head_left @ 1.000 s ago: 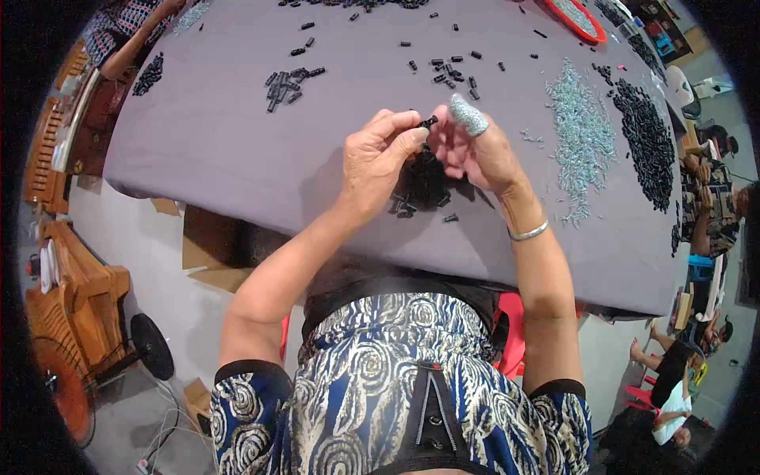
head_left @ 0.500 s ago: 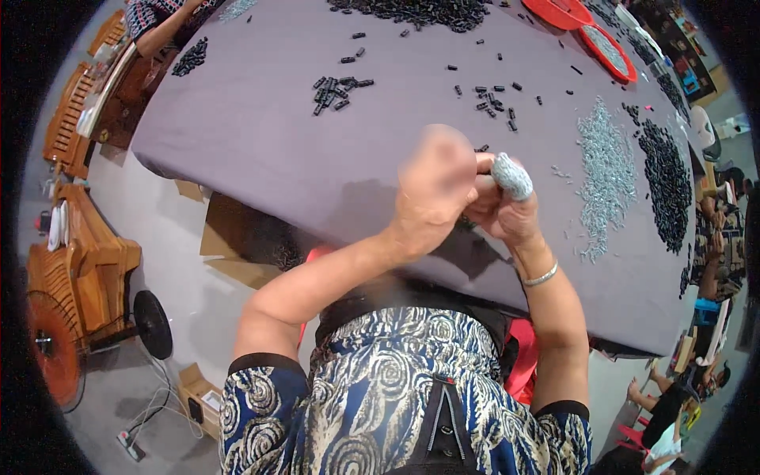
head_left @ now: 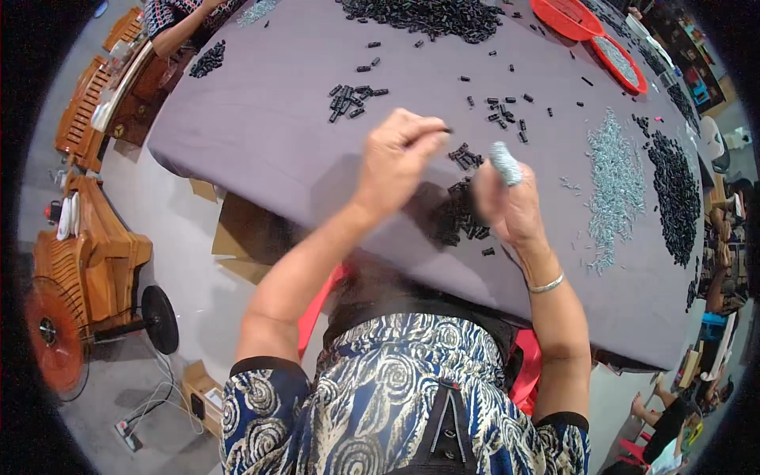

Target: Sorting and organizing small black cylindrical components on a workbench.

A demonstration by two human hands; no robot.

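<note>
My left hand (head_left: pixel 393 162) is raised over the table, thumb and forefinger pinched on a small black cylindrical piece (head_left: pixel 448 130) that shows only at the fingertips. To its right, my right hand (head_left: pixel 518 206) is curled, its fingers smeared by motion; whatever they hold is hidden. A pale grey wrap (head_left: pixel 505 164) covers its upright thumb. Between the hands lies a heap of black cylindrical pieces (head_left: pixel 459 214), partly behind the right fingers. A small group of black pieces (head_left: pixel 465 156) sits just beyond, and another loose cluster (head_left: pixel 348 101) lies farther left.
Small silvery pins (head_left: pixel 613 190) are spread right of my right hand, beside a long black heap (head_left: pixel 673 198). Another large black heap (head_left: pixel 427 16) lies at the far edge. Red trays (head_left: pixel 566 17) stand far right. Another person's arm (head_left: pixel 178 36) rests far left. A fan (head_left: pixel 54 332) stands left.
My hands have come apart: the left has moved left with a black piece, while the right stays near its place. The heap of black pieces between them has come into sight.
</note>
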